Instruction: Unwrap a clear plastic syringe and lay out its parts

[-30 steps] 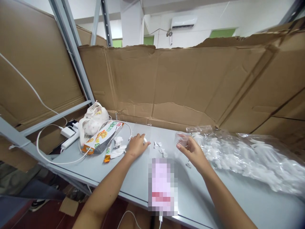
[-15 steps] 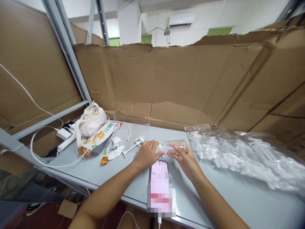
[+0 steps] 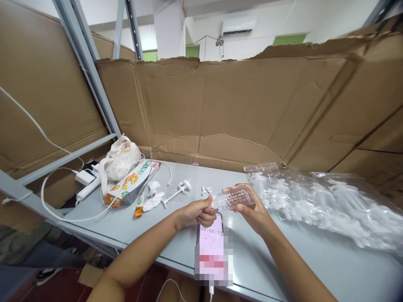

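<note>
A clear ribbed plastic bottle is tilted on its side above the table. My right hand is wrapped round its wider end at the right. At the bottle's narrow left end, the fingers of my left hand are closed on a small white part that they mostly hide. Just behind my left hand, small white plastic pieces lie on the table. A white plunger-like stem with a round end rests further left. Below my hands lies a phone showing a timer.
Clear bags of white plastic parts cover the right side. At the left are a snack box, crumpled tissue, a cloth bag, a power strip and cables. Cardboard stands behind the grey table.
My left hand has moved down and its fingers have curled at the bottle's narrow end. My right hand has turned more under the bottle. The small white pieces behind are now uncovered.
</note>
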The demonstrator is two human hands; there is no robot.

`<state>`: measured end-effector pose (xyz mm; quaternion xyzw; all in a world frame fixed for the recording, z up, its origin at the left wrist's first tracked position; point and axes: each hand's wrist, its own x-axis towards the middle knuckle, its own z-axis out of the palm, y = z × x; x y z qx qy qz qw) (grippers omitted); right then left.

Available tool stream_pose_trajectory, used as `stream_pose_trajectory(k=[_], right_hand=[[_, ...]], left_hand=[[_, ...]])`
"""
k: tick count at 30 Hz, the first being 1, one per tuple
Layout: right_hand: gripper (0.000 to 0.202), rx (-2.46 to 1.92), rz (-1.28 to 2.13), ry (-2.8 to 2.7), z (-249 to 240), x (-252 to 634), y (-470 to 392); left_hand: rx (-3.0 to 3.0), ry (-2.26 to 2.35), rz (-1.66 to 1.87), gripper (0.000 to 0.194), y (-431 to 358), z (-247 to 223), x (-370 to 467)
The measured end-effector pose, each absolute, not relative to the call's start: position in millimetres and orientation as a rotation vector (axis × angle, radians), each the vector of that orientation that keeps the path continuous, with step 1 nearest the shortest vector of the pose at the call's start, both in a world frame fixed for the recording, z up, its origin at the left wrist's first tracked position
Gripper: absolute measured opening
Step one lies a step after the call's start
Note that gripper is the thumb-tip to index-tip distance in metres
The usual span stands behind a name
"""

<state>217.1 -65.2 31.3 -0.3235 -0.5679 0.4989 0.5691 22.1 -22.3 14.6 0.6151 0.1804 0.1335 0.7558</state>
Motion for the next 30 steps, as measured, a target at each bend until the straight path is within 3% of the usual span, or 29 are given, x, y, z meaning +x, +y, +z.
stream_pose_trajectory(k=[3, 6, 8, 14, 20, 30], right_hand=[[0.038, -0.863, 1.101, -1.34, 28.7, 217.9, -62.8], [0.036, -0.955, 1.086, -1.271, 25.1, 212.3, -59.9], [0.037, -0.964, 1.109, -1.212, 23.2, 208.0, -58.9], [0.036, -0.977, 1.144, -1.194, 18.8, 207.5, -57.7], [0.029, -0.925, 1.186, -1.246, 15.1, 214.3, -56.7], [0.042, -0.711, 1.262, -1.504, 20.5, 227.1, -62.6]], left_hand=[[1.571, 0.612, 0.599, 0.057, -18.8, 14.0, 20.3], [1.978, 0.898, 0.99, 0.047, -17.4, 11.9, 17.2], [2.233, 1.015, 1.074, 0.043, -17.0, 9.8, 15.4], [2.478, 1.143, 0.901, 0.028, -18.6, 7.4, 19.4], [2.203, 0.97, 0.661, 0.017, -19.7, 17.0, 19.1], [1.466, 0.446, 0.303, 0.045, -16.8, 17.7, 8.7]])
